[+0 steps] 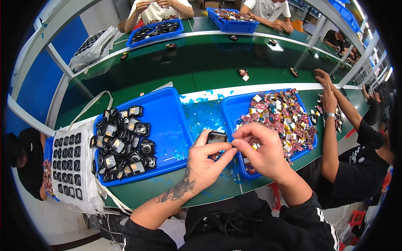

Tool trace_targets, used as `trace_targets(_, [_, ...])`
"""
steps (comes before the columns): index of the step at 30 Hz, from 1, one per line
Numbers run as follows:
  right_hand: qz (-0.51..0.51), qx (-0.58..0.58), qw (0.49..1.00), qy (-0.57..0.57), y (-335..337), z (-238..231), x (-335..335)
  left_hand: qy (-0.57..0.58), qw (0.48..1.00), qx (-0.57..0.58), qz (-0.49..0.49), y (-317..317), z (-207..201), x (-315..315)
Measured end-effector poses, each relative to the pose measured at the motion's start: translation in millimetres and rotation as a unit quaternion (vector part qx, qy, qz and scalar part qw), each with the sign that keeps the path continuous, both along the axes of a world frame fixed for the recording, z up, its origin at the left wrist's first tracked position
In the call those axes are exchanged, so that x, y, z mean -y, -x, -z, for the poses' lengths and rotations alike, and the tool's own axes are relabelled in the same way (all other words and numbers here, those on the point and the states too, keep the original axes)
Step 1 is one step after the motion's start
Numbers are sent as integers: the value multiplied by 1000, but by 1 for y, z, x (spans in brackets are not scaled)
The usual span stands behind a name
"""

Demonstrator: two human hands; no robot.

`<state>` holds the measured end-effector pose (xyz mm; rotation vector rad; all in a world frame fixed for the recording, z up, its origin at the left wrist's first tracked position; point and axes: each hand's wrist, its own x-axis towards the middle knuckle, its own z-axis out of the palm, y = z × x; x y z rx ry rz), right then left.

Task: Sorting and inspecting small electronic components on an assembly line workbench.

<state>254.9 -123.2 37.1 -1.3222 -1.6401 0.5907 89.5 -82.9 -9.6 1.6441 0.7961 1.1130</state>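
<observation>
1. Head view, hands: holds a black casing [217, 137] in the left hand [205, 161], gripped by the fingers above the table [217, 192], between the left blue tray [165, 113] and the right blue tray [227, 109].
2. Head view: brings thumb and forefinger of the right hand [264, 152] together in a pinch, close to the left fingertips; cannot tell whether empty or gripping something thin.
3. Head view, nearby: has a heap of black casings [125, 142] along the left side of the left blue tray, and many small pink, white and yellow parts [278, 121] filling most of the right one.
4. Head view: has scattered blue film scraps [209, 115] between both trays, and a white tray [83, 161] with rows of black pieces at far left.
5. Head view, beyond: faces a green belt [167, 62] dotted with small assemblies [243, 74]; sits near a co-worker's hand [329, 100] at right.
</observation>
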Motion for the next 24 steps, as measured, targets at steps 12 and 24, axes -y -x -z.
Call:
trace_targets(12, [19,186,959,-211,13,4,9,72,997,26,29,2,5,-7])
trace_targets(24, [-139,-240,958,76,-15,31,-5,276,930,151,189,7,-7,-8])
